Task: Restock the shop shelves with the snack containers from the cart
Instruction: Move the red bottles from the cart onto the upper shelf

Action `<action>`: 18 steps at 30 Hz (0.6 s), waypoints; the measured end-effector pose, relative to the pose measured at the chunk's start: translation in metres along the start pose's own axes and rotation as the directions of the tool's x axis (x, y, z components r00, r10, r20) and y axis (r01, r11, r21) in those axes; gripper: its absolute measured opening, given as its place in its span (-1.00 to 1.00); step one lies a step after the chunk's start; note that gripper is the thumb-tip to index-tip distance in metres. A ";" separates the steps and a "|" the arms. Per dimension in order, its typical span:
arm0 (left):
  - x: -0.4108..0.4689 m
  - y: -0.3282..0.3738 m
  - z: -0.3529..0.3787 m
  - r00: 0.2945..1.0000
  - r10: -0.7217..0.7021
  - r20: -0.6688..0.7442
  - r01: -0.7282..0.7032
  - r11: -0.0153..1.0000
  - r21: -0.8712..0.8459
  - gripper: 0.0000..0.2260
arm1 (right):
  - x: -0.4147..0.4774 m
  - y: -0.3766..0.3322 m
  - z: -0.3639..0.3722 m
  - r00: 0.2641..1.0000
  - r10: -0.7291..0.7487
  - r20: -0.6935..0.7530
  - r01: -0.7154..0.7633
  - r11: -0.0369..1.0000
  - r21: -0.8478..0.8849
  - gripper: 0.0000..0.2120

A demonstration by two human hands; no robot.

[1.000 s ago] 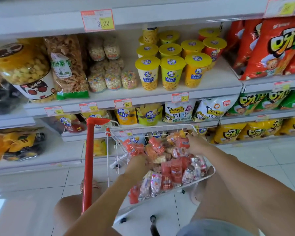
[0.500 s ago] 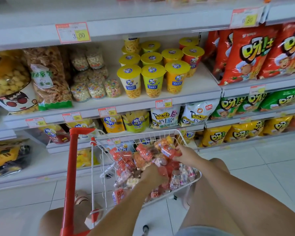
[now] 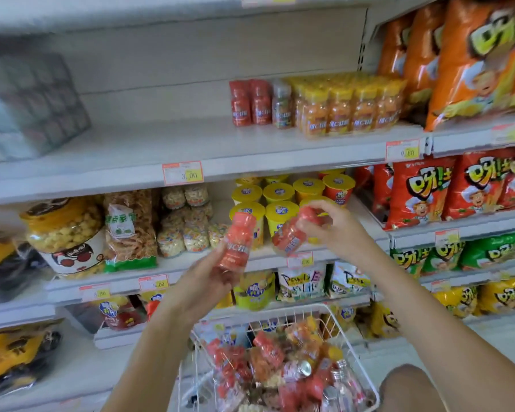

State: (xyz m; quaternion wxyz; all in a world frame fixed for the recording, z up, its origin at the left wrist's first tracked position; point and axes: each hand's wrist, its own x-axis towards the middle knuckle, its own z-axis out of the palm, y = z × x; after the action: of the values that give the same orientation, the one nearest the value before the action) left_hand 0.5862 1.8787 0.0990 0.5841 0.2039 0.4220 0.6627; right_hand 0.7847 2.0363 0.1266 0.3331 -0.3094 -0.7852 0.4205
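Presently, a red snack bottle [image 3: 237, 242] is gripped upright in the left hand [image 3: 208, 281], and a tilted bottle [image 3: 292, 233] is pinched by the right hand [image 3: 333, 230]. Below both hands, a wire cart [image 3: 351, 346] is heaped with containers. Matching bottles [image 3: 250, 102] are stood on the white shelf [image 3: 161, 150] above the hands.

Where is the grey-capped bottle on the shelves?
Head view, right of centre: the grey-capped bottle stands on the upper shelf, between two red bottles and yellow-capped bottles.
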 end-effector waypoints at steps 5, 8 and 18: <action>0.001 0.086 0.047 0.965 0.254 0.067 -0.262 0.946 0.192 -0.66 | 0.033 -0.089 -0.022 0.959 -0.245 -0.142 0.263 0.957 0.126 -0.76; 0.013 0.127 0.071 0.923 0.367 0.113 -0.384 0.882 0.273 -0.78 | 0.056 -0.125 -0.030 0.901 -0.385 -0.201 0.405 0.911 0.072 -0.77; 0.108 0.196 0.087 0.845 0.534 0.023 -0.397 0.599 0.695 -0.69 | 0.155 -0.149 -0.020 0.922 -0.342 -0.184 0.253 0.888 -0.383 -0.79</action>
State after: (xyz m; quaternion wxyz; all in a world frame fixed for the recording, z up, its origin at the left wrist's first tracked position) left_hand 0.5088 2.0167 0.2799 0.2323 0.4416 0.6175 0.6080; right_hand 0.6790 2.0961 0.3047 0.4280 -0.2888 -0.8383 0.1750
